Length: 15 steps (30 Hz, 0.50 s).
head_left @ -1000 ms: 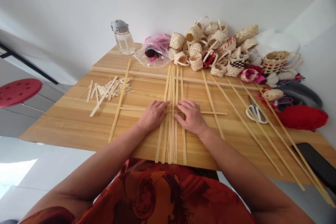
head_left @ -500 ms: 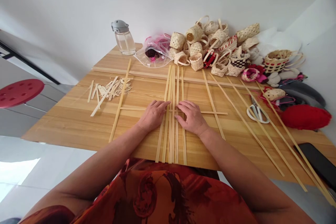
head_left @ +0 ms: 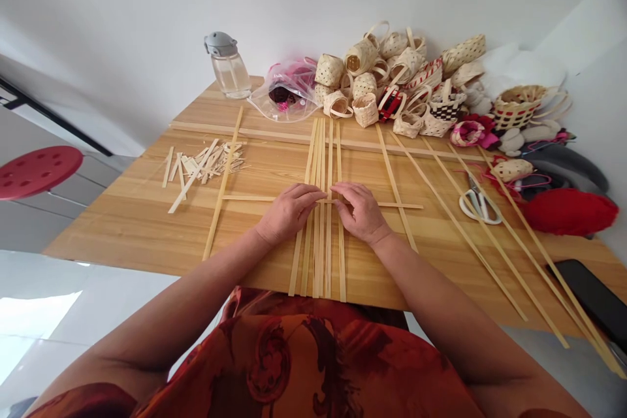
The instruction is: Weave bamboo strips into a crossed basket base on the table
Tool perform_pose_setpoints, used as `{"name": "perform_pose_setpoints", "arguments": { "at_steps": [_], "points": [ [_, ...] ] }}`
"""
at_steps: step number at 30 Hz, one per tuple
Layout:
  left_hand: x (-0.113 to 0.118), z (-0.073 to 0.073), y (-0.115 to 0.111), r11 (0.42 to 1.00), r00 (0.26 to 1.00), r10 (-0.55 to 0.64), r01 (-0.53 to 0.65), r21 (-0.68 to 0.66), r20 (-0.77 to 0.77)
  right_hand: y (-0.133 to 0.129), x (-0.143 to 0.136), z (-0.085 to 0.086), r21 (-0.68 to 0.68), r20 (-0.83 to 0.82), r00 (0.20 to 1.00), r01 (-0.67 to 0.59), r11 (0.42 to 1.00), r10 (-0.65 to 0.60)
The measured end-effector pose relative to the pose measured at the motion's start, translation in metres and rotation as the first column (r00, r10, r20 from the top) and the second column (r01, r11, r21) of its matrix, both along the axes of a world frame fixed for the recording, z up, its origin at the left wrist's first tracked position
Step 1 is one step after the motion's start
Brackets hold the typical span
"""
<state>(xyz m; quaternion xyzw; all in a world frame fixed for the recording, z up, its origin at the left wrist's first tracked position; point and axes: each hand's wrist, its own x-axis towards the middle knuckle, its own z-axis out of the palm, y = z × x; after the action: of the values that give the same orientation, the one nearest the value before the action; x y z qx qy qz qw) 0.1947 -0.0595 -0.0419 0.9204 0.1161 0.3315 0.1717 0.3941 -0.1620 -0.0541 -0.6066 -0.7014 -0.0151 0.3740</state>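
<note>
Two hands, left (head_left: 289, 210) and right (head_left: 361, 210), have their fingers curled over about six lengthwise strips (head_left: 328, 248); the strips lie so close that the count is uncertain. I cannot tell whether the fingers pinch a strip or merely rest there. One crosswise strip (head_left: 249, 198) runs beneath both hands, which hide much of it.

One long strip (head_left: 224, 183) lies left of the fingers and one strip (head_left: 397, 189) right of them, with four slanting strips (head_left: 496, 242) farther right on the tabletop (head_left: 147, 228). Also right of the fingers are one pair of scissors (head_left: 481, 208), partly crossed by strips, and one phone (head_left: 588, 287), cut off by the picture's edge.

Beyond the fingers stand one bottle (head_left: 230, 72), one plastic bag (head_left: 289, 98) and many small baskets (head_left: 365, 85), overlapping too much to count. The heaped offcuts (head_left: 208, 163), left of the fingers, are likewise uncountable.
</note>
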Motion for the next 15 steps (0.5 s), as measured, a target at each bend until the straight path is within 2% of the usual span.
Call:
{"name": "perform_pose_setpoints", "arguments": {
  "at_steps": [2,4,8,15],
  "points": [
    [-0.002,0.002,-0.001,0.999,0.999,0.039,-0.038,0.007,-0.031,-0.001,0.001,0.001,0.013,-0.004,1.0,0.007,1.0,-0.007],
    [-0.007,0.002,0.001,0.992,0.989,0.129,-0.128,0.019,-0.072,-0.001,0.003,0.001,0.022,-0.012,1.0,0.024,0.999,-0.024],
    [-0.019,-0.002,0.01,0.962,0.935,0.273,-0.271,0.039,-0.226,-0.002,0.006,0.0,0.002,-0.054,0.996,0.076,0.997,-0.075],
    [-0.023,-0.003,0.017,0.938,0.872,0.345,-0.331,0.101,-0.347,-0.003,0.007,-0.001,-0.051,-0.095,0.988,0.119,0.992,-0.123]
  ]
}}
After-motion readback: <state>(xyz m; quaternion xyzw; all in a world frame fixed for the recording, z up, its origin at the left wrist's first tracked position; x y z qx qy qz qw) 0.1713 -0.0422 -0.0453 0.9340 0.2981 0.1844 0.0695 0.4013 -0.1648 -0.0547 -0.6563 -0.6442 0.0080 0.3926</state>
